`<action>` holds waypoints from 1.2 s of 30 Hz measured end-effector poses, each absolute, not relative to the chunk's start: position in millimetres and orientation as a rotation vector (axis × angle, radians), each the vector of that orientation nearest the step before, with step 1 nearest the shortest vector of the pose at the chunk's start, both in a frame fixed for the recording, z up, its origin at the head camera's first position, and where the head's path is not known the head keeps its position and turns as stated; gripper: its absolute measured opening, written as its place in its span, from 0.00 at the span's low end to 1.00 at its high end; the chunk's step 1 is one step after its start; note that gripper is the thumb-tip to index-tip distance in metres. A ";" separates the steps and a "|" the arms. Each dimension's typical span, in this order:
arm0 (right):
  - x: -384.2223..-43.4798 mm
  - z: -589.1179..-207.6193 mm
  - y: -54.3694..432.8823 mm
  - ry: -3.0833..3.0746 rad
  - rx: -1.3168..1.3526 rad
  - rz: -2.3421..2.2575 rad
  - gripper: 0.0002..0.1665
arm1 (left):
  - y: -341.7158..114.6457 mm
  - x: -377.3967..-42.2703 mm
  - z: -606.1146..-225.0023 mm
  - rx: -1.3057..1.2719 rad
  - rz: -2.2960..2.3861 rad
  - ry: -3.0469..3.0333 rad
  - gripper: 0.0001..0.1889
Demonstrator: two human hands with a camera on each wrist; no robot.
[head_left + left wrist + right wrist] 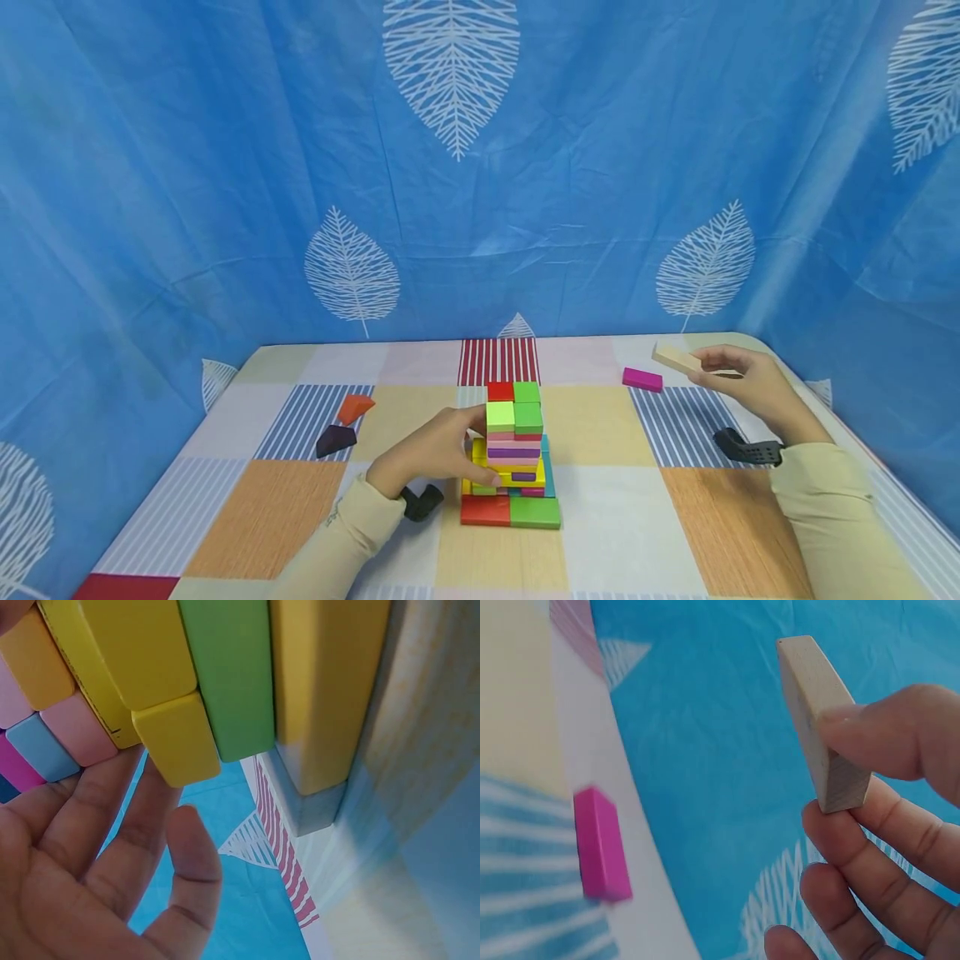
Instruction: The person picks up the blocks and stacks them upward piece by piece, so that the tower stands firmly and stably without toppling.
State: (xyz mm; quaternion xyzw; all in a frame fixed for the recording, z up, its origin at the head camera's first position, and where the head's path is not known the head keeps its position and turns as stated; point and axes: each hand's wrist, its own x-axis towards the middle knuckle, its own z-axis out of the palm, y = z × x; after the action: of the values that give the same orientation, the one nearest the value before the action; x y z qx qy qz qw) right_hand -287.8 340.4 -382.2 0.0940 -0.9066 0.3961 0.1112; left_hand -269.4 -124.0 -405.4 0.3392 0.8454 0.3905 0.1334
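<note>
A tower of coloured wooden blocks [514, 454] stands at the table's middle. My left hand [442, 450] holds the tower's left side, thumb across the front. In the left wrist view, its fingers [112, 795] reach behind the yellow block [176, 739] and pink blocks; the little finger is apart from them. Out to the right, my right hand [742, 379] pinches a plain wooden block [676, 358] by one end, above the table. The right wrist view shows the thumb on one side of this wooden block [817, 712] and fingertips under its lower end.
A magenta block [642, 380] lies on the table left of my right hand. To the left of the tower lie an orange angular piece [356, 407] and a dark angular piece [335, 440]. A blue leaf-print curtain [525, 208] hangs behind the patchwork tablecloth [607, 517].
</note>
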 end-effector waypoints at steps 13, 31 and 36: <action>-269.9 -356.0 279.8 -2.461 0.569 1.344 0.20 | -125.4 -268.9 -403.9 0.981 1.131 2.454 0.35; -256.1 -352.2 196.0 -2.353 0.762 1.757 0.18 | -124.6 -270.7 -405.5 0.977 1.130 2.440 0.35; -260.6 -352.4 180.1 -2.368 0.799 1.754 0.18 | -125.1 -271.7 -405.7 0.986 1.132 2.439 0.35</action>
State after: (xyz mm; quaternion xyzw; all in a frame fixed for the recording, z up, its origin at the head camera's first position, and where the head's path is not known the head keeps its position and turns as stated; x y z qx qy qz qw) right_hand -260.6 180.1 -352.4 0.2615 -0.7748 0.5739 0.0441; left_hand -271.7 -125.1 -405.7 0.3409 0.8435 0.3914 0.1382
